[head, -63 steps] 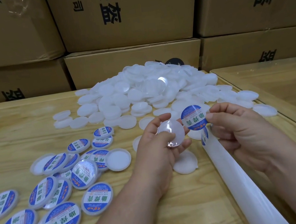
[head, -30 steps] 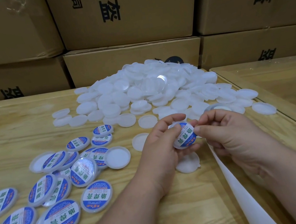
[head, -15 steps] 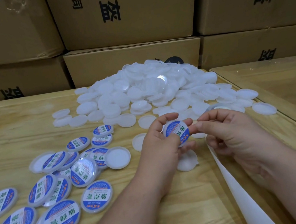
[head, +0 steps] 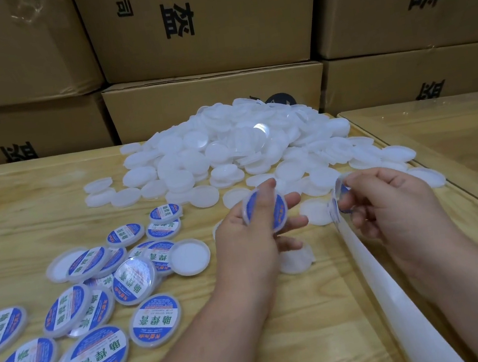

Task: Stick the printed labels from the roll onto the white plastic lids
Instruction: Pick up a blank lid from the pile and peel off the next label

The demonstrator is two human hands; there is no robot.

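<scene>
Left hand (head: 249,238) up above the tabletop (head: 300,326), thumb and fingers (head: 291,199) curled round a labelled lid (head: 264,214), blue-and-white face tilted toward the camera. Right hand (head: 390,207) just beside it, fingertips (head: 348,204) pinching the next label (head: 343,193) at the top of the backing strip (head: 379,277); blurred there, so no telling how far peeled. Strip running white and narrow from that pinch down along the right of the tabletop to the bottom edge. Beyond both hands, a big heap of plain white lids (head: 227,151), stragglers spilling toward the fingers, one lying beneath the left hand (head: 296,260). Off to the left, finished labelled lids (head: 92,305) scattered and overlapping, one unlabelled lid (head: 189,257) resting among them. Stacked cardboard boxes (head: 201,22) walling off the back.
</scene>
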